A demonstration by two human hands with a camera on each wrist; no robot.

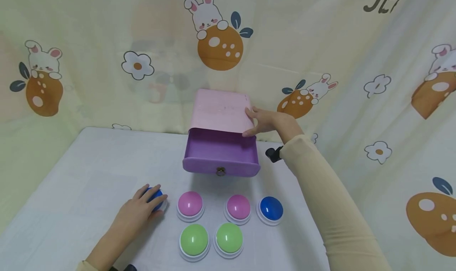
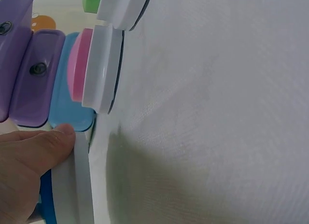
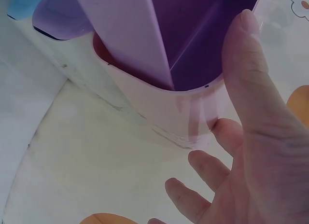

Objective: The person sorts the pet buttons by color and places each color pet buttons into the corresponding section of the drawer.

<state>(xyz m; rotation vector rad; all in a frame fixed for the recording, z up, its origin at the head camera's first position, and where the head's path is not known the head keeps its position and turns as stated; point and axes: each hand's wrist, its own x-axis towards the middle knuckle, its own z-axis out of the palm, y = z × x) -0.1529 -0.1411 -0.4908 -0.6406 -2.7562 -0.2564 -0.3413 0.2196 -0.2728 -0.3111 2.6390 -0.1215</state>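
Observation:
My left hand is over a blue dome button with a white base, at the left of the table. Its fingers curl over the dome, and the thumb presses the white base's edge in the left wrist view. My right hand touches the right edge of a pink drawer cabinet, fingers spread, thumb by the front edge. The cabinet's top purple drawer is pulled out and its visible inside is bare. Below it, a lighter purple drawer and a blue drawer are closed.
In front of the cabinet stand two pink dome buttons, two green ones and another blue one, all on white bases. A printed curtain hangs close behind the white table.

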